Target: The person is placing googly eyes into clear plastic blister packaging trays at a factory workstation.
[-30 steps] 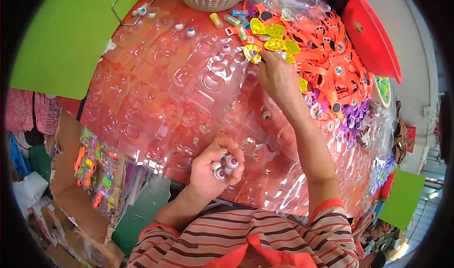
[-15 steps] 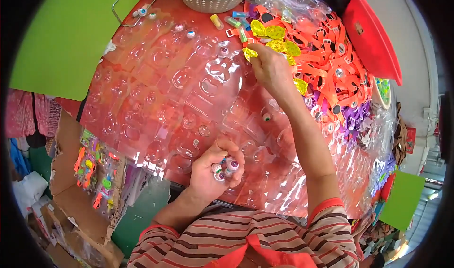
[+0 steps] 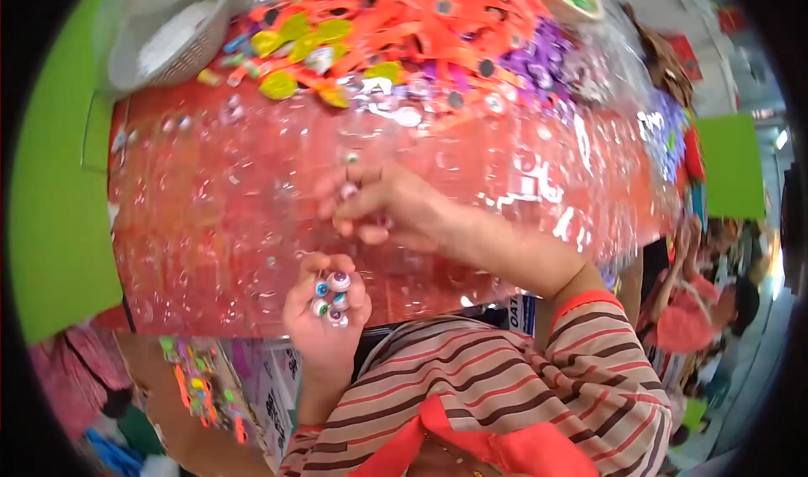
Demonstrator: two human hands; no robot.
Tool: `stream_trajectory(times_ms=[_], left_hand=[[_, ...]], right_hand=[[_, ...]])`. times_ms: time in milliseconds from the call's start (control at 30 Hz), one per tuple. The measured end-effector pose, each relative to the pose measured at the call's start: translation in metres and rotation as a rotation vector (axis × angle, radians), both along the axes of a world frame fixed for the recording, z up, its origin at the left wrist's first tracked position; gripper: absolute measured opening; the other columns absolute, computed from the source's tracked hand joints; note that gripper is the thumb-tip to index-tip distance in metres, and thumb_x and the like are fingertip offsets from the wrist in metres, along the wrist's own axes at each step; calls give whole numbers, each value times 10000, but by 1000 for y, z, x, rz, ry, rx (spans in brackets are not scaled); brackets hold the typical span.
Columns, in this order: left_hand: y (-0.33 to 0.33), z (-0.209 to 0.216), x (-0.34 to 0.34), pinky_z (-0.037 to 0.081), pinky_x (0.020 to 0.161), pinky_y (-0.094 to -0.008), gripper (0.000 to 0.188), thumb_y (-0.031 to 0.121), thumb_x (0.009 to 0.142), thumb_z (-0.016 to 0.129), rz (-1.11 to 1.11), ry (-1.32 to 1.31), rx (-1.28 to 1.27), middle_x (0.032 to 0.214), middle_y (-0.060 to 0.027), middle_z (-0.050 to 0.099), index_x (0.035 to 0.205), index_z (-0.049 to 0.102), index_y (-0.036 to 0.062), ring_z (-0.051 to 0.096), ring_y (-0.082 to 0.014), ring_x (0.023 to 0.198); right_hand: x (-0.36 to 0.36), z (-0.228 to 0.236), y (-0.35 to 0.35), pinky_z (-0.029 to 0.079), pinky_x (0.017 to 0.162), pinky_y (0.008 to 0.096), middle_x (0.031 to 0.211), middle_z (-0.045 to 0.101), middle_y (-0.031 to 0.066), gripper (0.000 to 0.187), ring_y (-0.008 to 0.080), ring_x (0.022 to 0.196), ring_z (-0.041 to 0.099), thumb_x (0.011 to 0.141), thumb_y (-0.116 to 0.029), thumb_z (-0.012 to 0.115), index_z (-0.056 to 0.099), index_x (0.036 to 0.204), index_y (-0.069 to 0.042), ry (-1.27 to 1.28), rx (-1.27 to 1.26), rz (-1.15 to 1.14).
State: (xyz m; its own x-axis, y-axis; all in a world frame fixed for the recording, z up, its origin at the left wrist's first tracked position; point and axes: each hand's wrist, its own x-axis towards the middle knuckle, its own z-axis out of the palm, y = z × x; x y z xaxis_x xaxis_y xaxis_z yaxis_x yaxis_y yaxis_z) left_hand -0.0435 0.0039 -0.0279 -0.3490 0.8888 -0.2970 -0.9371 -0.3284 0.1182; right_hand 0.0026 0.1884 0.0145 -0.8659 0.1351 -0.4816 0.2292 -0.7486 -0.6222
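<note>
My left hand point(image 3: 316, 336) is cupped, palm up, near the front edge of the red table, its fingers curled round several small eyeball toys point(image 3: 339, 281). They are white balls with purple, blue or green irises. Further up and to the right, my right hand point(image 3: 391, 204) hovers over the clear plastic blister sheets point(image 3: 252, 233). A pinkish eyeball toy point(image 3: 348, 191) shows between its fingers, and another point(image 3: 383, 220) seems tucked under the palm; motion blurs both. Single eyeballs, one with a green iris point(image 3: 352, 158), sit in hollows of the sheets.
Orange straps point(image 3: 404, 23) form a heap at the back, with yellow shiny pieces point(image 3: 332, 31) and purple straps point(image 3: 539, 60) beside it. A grey basket point(image 3: 181, 56) stands back left. At lower left is a cardboard box point(image 3: 151, 368) with colourful packed toys. Another person point(image 3: 690, 309) is far right.
My right hand has left the yellow pieces by the orange heap and come back over the sheets, now with eyeballs in it. The view has turned toward the right. My left hand still holds its eyeballs.
</note>
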Motion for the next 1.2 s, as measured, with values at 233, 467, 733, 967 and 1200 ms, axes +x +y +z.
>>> stream_trajectory(times_ms=[233,467,733,967,1200], left_hand=[[11,4,47,492,599,-365,245,114,859,464,-323,-84,-70,1045,-151,602,1081,563,84,604,-259,796],[37,5,70,486,585,-368,250,96,872,445,-413,-58,-39,1040,-174,597,1092,559,64,609,-279,825],[59,7,70,514,660,-386,267,87,864,433,-314,15,-61,1055,-185,592,1102,544,39,610,-305,861],[80,13,77,525,664,-382,262,53,857,437,-357,64,-148,1053,-188,592,1096,541,33,616,-295,862],[94,5,87,523,646,-358,219,51,866,474,-473,38,-198,1041,-176,595,1074,540,41,623,-266,821]], right_hand=[[119,9,41,247,366,191,790,626,81,146,72,428,414,917,-110,530,590,1009,-14,-71,183,-371],[153,0,127,253,389,204,746,604,29,81,52,466,434,874,-143,587,574,905,-69,-132,656,-608],[146,0,188,329,425,191,814,604,36,112,79,618,558,860,-81,584,592,957,-25,-101,580,-567],[154,15,211,279,388,190,776,631,26,127,28,509,451,884,-149,589,627,895,-28,-15,661,-485],[131,0,184,217,426,189,611,457,-52,178,17,490,361,867,-203,613,653,914,-36,-138,815,-217]])
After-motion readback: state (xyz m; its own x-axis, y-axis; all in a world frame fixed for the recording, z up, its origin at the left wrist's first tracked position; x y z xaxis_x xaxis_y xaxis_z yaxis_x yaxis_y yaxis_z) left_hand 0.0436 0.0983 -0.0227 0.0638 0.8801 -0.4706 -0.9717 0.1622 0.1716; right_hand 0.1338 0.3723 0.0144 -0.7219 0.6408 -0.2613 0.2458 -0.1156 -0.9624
